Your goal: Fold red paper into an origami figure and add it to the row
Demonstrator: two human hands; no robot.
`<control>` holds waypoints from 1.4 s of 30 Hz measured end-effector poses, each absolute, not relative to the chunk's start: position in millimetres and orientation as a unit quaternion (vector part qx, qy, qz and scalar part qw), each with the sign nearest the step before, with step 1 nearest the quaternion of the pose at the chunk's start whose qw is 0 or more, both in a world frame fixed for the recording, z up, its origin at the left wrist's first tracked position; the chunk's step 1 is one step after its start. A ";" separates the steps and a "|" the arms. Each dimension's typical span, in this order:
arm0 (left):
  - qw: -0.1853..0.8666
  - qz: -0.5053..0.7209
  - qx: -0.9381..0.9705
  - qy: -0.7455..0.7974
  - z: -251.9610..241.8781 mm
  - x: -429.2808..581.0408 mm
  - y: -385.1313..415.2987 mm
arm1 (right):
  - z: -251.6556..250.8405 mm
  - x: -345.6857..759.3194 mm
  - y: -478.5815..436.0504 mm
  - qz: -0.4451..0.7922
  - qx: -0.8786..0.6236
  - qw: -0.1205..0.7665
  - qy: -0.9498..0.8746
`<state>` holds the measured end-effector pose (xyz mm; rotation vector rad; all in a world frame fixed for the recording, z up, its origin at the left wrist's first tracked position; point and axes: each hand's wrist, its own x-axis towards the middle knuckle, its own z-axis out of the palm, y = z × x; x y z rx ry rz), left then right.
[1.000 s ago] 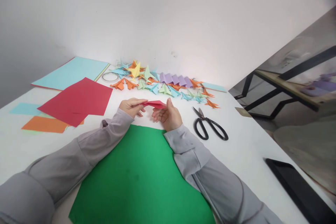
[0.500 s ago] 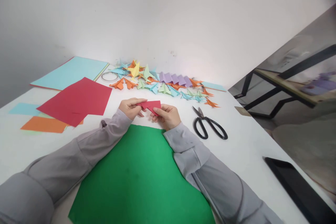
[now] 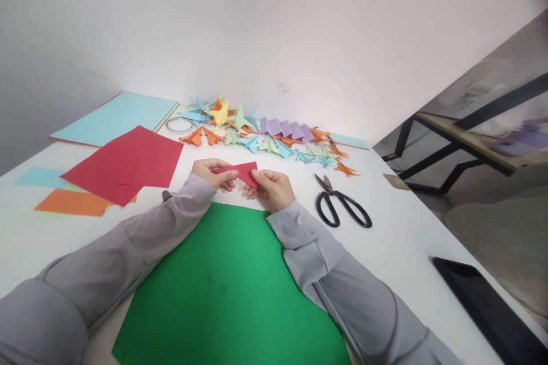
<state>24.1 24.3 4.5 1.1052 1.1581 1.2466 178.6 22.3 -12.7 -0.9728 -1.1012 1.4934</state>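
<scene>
A small piece of folded red paper [image 3: 246, 171] is held up between my two hands, just beyond the far edge of a green sheet [image 3: 235, 279]. My left hand [image 3: 213, 174] pinches its left end, the thumb lying across the front. At the right end, my right hand [image 3: 274, 187] grips the paper between thumb and fingers. Parts of the fingers behind the paper are hidden. Black-handled scissors [image 3: 338, 202] lie with blades parted on the white table, right of my right hand.
Several folded paper figures [image 3: 268, 142] in many colours line the wall side. Large red sheets [image 3: 128, 162], an orange piece [image 3: 72, 202] and a light blue stack [image 3: 120, 117] lie left. A wire ring [image 3: 178, 124] sits behind. A dark tablet-like device [image 3: 479, 302] lies near the right edge.
My left thumb has come forward over the front of the red paper. The paper's right end has shifted slightly left, and its outline looks more pointed below.
</scene>
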 end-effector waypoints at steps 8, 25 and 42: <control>0.556 0.522 0.444 0.470 5.2 24.1 22.5 | -18.4 180.4 24.4 0.609 -0.390 0.472 -0.504; 0.648 0.447 0.461 0.409 2.5 24.2 21.2 | -18.5 178.7 23.1 0.589 -0.390 0.507 -0.495; 0.643 0.497 0.433 0.390 3.8 20.3 28.4 | -4.8 179.2 23.7 0.615 -0.424 0.578 -0.328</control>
